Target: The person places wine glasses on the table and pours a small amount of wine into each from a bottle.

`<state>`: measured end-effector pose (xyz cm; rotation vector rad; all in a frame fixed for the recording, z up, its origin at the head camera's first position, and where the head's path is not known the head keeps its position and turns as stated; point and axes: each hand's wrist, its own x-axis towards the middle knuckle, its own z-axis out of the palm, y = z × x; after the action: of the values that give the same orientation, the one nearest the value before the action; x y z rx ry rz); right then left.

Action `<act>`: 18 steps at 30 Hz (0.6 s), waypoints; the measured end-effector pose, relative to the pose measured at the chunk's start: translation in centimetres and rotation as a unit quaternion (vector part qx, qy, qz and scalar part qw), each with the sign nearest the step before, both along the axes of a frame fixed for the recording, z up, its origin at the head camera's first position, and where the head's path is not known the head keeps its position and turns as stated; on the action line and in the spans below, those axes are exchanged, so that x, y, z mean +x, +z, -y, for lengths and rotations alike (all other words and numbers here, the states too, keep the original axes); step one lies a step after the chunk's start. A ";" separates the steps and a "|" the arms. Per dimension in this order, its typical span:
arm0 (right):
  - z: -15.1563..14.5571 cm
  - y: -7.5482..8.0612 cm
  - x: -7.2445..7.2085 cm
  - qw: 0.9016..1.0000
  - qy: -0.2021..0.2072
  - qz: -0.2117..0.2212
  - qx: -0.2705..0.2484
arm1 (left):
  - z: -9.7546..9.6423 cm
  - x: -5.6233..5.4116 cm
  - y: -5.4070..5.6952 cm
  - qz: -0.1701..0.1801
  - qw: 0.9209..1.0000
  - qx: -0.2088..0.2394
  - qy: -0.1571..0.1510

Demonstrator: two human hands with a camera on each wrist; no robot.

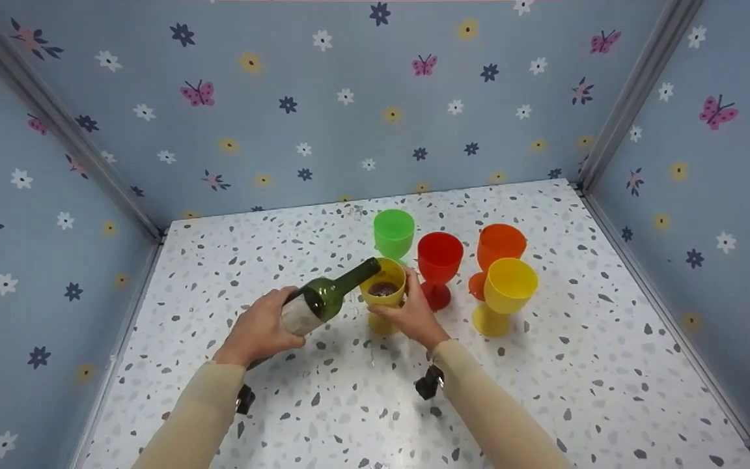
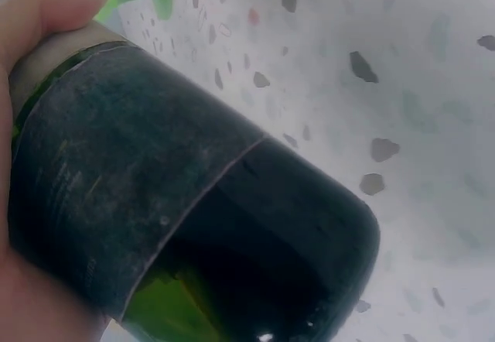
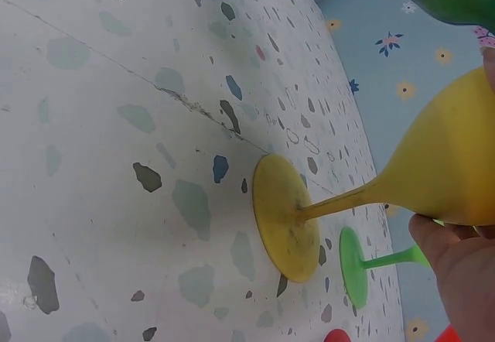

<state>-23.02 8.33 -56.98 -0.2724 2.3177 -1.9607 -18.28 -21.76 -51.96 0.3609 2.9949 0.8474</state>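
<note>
A green wine bottle [image 1: 326,296] with a pale label is tilted in my left hand [image 1: 259,330], fingers wrapped round its body. Its mouth overlaps the rim of a yellow goblet [image 1: 383,298] in the head view. Dark, bubbly liquid [image 1: 384,290] shows inside that goblet. My right hand [image 1: 412,312] grips the goblet's bowl, thumb in front and fingers on the far side. In the right wrist view the goblet's round foot [image 3: 286,218] is on the speckled table. The bottle's base [image 2: 309,257] fills much of the left wrist view.
A green goblet [image 1: 394,233] stands behind the held one. To its right are a red goblet [image 1: 440,257], an orange goblet [image 1: 500,246] and a second yellow goblet [image 1: 510,286]. Patterned blue walls [image 1: 349,98] border the speckled white table [image 1: 245,260].
</note>
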 end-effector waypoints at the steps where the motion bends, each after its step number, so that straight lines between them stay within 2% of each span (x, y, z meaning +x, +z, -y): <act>1: 0.0 0.0 0.0 1.000 0.000 0.004 0.002 | 0.2 0.2 -0.2 0.001 1.000 0.001 0.003; 5: 0.0 0.1 0.0 1.000 0.000 0.017 0.008 | 1.3 1.0 -0.6 -0.010 1.000 -0.016 0.014; 11: -0.1 0.4 -0.1 1.000 -0.004 0.024 0.007 | 2.6 1.8 -0.7 -0.040 0.997 -0.059 0.020; 15: 0.0 0.5 0.0 1.000 -0.003 0.026 0.000 | 3.3 2.4 -0.8 -0.038 0.996 -0.079 0.026; 18: 0.0 0.4 0.0 1.000 -0.001 0.019 -0.002 | 3.6 2.9 -1.2 -0.033 0.996 -0.074 0.036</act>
<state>-22.98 8.31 -56.61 -0.2316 2.2924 -1.9542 -15.39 -25.37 -53.11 0.2841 3.1247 0.6247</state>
